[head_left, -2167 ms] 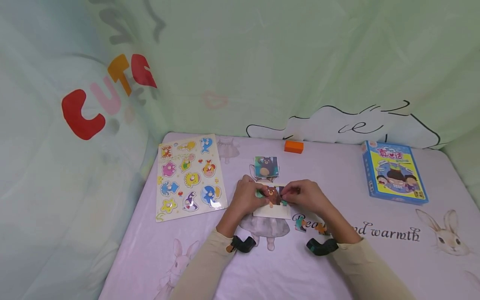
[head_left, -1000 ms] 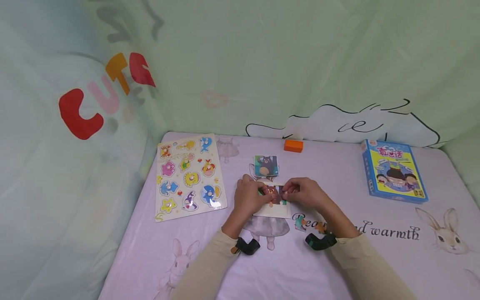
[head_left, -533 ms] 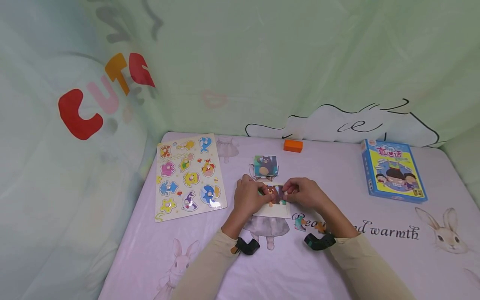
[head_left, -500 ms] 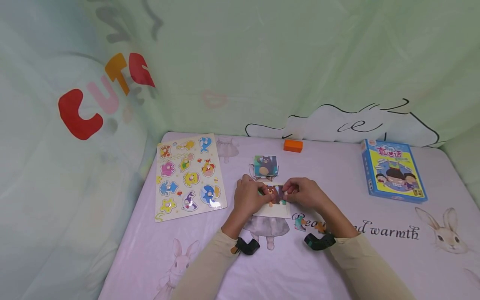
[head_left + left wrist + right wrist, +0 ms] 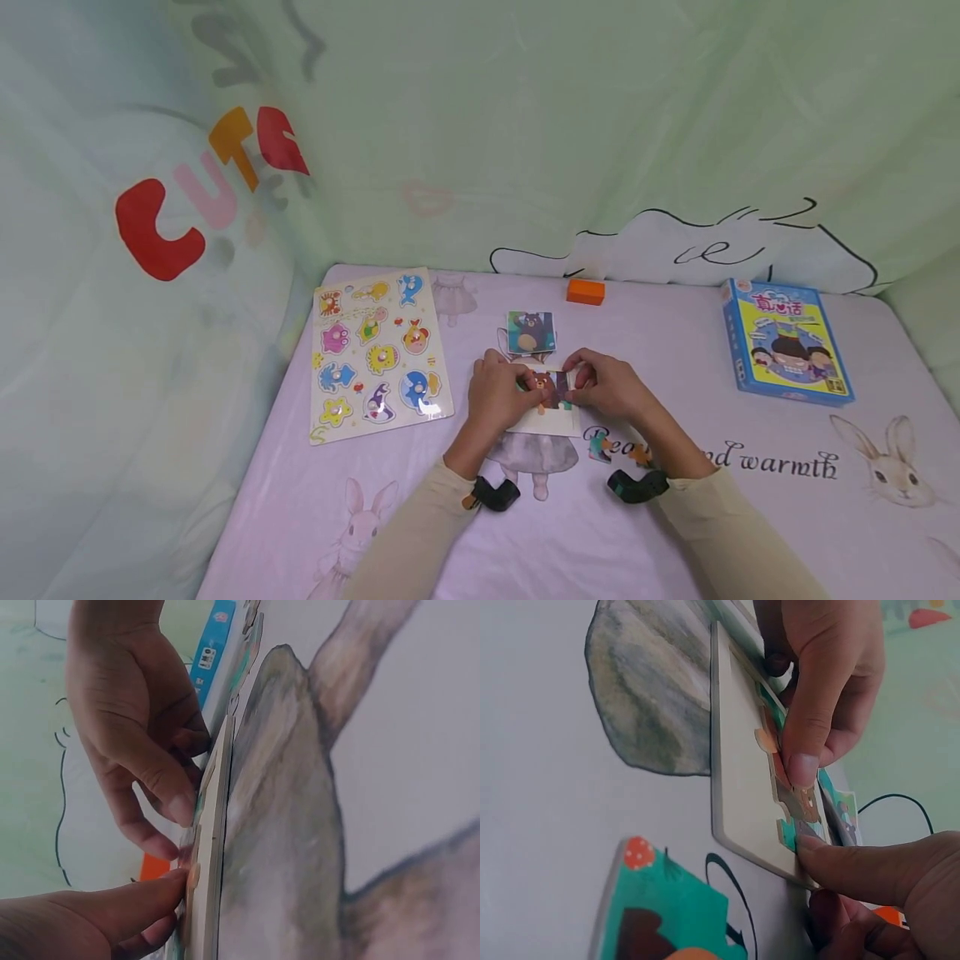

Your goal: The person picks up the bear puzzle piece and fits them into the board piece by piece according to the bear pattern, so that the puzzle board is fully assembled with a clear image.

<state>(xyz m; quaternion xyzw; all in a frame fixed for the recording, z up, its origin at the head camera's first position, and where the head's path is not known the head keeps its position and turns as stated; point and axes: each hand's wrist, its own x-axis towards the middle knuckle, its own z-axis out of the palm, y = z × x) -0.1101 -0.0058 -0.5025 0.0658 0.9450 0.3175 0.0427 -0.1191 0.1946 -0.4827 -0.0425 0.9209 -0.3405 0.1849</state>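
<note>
Between my hands lies a small cream jigsaw tray (image 5: 528, 423), with joined pieces forming a brown bear (image 5: 542, 385) in its upper part. My left hand (image 5: 497, 392) holds the tray's left side, its thumb on the bear piece and its other fingers bent at the far edge. At the tray's right, my right hand (image 5: 611, 387) has its thumb on a teal-and-dark puzzle piece (image 5: 787, 834); its index finger is bent and stands apart from the thumb. Two loose puzzle pieces (image 5: 600, 447) lie on the cloth below the right hand, partly hidden by the wrist.
Beyond the tray lies a square dark-bear picture (image 5: 531, 332). An orange block (image 5: 586, 292) sits near the back. On the left lies a sea-animal peg board (image 5: 381, 354); on the right, a blue-and-yellow box (image 5: 791, 346). Printed cloth covers the table.
My right hand has brought its piece against the bear picture's right side, and its index finger has since lifted away from the thumb. My left hand has stayed on the tray.
</note>
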